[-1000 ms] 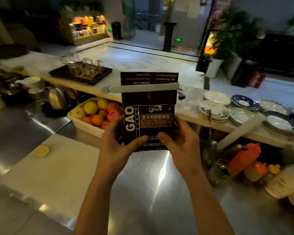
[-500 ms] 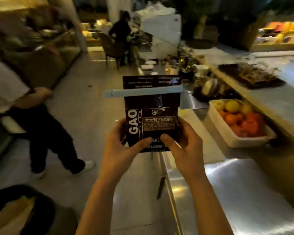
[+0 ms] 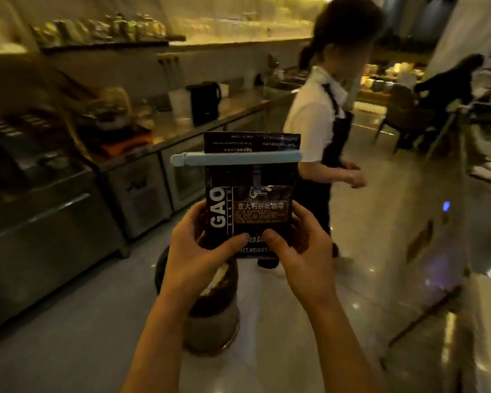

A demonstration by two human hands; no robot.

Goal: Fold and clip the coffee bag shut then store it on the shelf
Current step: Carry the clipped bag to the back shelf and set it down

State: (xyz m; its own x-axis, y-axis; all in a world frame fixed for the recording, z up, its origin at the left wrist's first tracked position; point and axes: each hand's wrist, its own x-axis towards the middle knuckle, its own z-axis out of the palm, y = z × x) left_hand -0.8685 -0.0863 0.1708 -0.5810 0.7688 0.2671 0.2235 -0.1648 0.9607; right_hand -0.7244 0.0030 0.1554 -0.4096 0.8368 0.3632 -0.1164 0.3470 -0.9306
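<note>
I hold a dark coffee bag (image 3: pixel 253 194) upright in front of me, with white "GAO" lettering down its left side. Its top is folded over, and a long pale blue clip (image 3: pixel 236 159) is clamped across the fold. My left hand (image 3: pixel 194 251) grips the bag's lower left corner, thumb on the front. My right hand (image 3: pixel 301 251) grips the lower right corner the same way. A wall shelf (image 3: pixel 105 43) with several blurred jars runs along the upper left.
A steel back counter (image 3: pixel 182 129) with a black kettle (image 3: pixel 204 102) and machines lines the left. A person in a white shirt and dark apron (image 3: pixel 321 123) stands just behind the bag. A round bin (image 3: pixel 210 316) sits on the floor under my hands.
The view has swung left, away from the front counter with the fruit tray, toward the back counter and shelf. The bag stays in both hands, held the same way.
</note>
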